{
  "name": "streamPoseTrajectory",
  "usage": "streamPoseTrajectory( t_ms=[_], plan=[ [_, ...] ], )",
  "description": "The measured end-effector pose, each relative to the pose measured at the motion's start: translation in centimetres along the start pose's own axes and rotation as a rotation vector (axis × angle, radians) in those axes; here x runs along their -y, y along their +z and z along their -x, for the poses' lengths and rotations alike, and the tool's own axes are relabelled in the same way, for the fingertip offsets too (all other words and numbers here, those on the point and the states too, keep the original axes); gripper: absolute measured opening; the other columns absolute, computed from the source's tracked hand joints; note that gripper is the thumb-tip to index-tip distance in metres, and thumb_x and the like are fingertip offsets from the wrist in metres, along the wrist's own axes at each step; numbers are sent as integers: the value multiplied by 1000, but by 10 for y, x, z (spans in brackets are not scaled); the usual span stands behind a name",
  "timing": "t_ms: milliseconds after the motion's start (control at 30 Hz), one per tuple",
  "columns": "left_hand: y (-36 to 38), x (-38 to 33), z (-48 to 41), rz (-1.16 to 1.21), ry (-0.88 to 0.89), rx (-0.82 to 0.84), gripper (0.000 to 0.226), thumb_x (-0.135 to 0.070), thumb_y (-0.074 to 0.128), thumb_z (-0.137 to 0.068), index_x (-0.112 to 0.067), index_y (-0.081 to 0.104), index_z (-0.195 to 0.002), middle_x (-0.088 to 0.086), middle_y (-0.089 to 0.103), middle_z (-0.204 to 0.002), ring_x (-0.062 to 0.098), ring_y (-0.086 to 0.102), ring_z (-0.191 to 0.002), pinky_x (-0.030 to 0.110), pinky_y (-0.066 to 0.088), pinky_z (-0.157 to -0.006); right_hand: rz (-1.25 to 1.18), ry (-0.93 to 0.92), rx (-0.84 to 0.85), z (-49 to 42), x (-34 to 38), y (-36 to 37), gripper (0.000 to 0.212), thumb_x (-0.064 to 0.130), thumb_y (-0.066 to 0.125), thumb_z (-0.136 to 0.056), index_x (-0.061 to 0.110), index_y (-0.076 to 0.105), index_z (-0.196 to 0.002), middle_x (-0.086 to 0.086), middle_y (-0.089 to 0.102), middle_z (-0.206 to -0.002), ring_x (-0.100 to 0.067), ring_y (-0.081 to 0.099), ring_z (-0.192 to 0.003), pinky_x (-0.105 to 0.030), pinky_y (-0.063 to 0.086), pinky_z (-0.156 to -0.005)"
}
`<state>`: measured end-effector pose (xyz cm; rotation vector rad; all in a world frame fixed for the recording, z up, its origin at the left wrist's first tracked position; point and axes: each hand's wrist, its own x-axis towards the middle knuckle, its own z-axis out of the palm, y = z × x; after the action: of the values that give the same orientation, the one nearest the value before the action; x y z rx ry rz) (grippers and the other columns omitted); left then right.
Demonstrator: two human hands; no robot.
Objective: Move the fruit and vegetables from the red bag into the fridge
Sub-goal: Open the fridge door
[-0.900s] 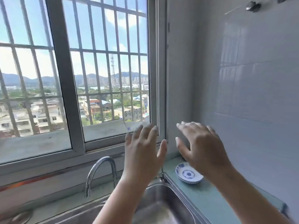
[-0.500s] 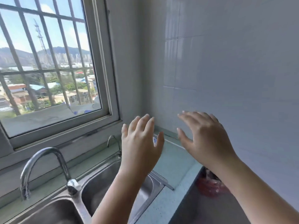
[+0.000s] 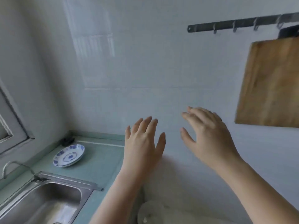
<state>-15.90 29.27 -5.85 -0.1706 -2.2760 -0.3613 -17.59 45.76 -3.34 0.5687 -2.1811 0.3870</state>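
My left hand (image 3: 143, 143) is raised in front of the tiled wall, palm away, fingers spread and holding nothing. My right hand (image 3: 206, 135) hovers beside it to the right, also open and empty, fingers slightly curved. Neither hand touches anything. The red bag, the fruit and vegetables and the fridge are not in this view.
A blue-and-white saucer (image 3: 69, 155) sits on the green counter (image 3: 100, 164) near the corner. A steel sink (image 3: 43, 202) with a tap (image 3: 11, 165) fills the lower left. A wooden cutting board (image 3: 268, 84) hangs from a hook rail (image 3: 234, 24) at the right. A whitish round object (image 3: 152, 212) lies low, blurred.
The view has swung right, away from the window toward the tiled wall; the cutting board and hook rail have come into sight. Both hands stay raised and open.
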Motion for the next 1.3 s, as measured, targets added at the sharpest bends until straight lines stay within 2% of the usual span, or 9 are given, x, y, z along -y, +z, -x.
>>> streamPoseTrajectory(
  t_ms=[233,433,667,867,1033,1133,1233,1300],
  plan=[
    [70,-153,-18,233,169,55,47,-41,40,-83,-10,62,-112,8,64,-117,30,59,-109,53,44,-91,223,125,-65,49,-123,-87,43,31,40,-83,3,66,-103,-15,66,-110,-35,60,-104,-44,49,-81],
    [109,-272,-14,398,332,149,47,-40,39,-83,-11,61,-113,7,65,-116,30,59,-109,52,45,-90,414,297,-55,107,-203,-156,44,33,39,-83,4,65,-105,-14,66,-111,-34,60,-104,-49,50,-83],
    [149,-376,-8,585,501,270,48,-40,39,-84,-9,60,-115,9,63,-119,29,57,-112,55,46,-90,598,462,-80,159,-271,-209,44,33,41,-83,3,65,-102,-15,66,-110,-33,61,-102,-50,50,-82],
    [196,-451,-7,754,573,380,49,-41,39,-84,-10,59,-117,7,62,-121,28,56,-114,53,44,-93,752,594,-96,193,-331,-236,44,33,41,-81,3,67,-100,-14,67,-108,-32,62,-99,-49,51,-80],
    [246,-510,-26,967,576,499,55,-46,36,-82,-14,56,-122,2,57,-127,20,50,-119,34,35,-102,837,644,-71,200,-393,-246,44,33,41,-82,3,66,-101,-15,67,-109,-33,62,-100,-48,50,-81],
    [274,-547,-49,1121,586,587,47,-41,44,-86,-16,54,-125,-3,55,-129,11,46,-121,29,34,-104,895,691,-92,190,-434,-259,46,34,40,-82,4,65,-104,-14,66,-111,-31,62,-101,-46,49,-84],
    [299,-583,-70,1249,559,684,37,-31,53,-90,-20,52,-125,-12,53,-124,-4,42,-114,1,26,-94,961,723,-145,181,-474,-270,45,34,41,-81,4,66,-104,-13,67,-110,-31,63,-97,-43,48,-83],
    [315,-610,-77,1314,547,734,35,-25,55,-90,-20,53,-124,-16,52,-117,-9,41,-107,-7,23,-85,1012,741,-187,185,-496,-275,43,33,42,-80,5,66,-102,-13,68,-107,-28,62,-95,-41,49,-80]
  ],
)
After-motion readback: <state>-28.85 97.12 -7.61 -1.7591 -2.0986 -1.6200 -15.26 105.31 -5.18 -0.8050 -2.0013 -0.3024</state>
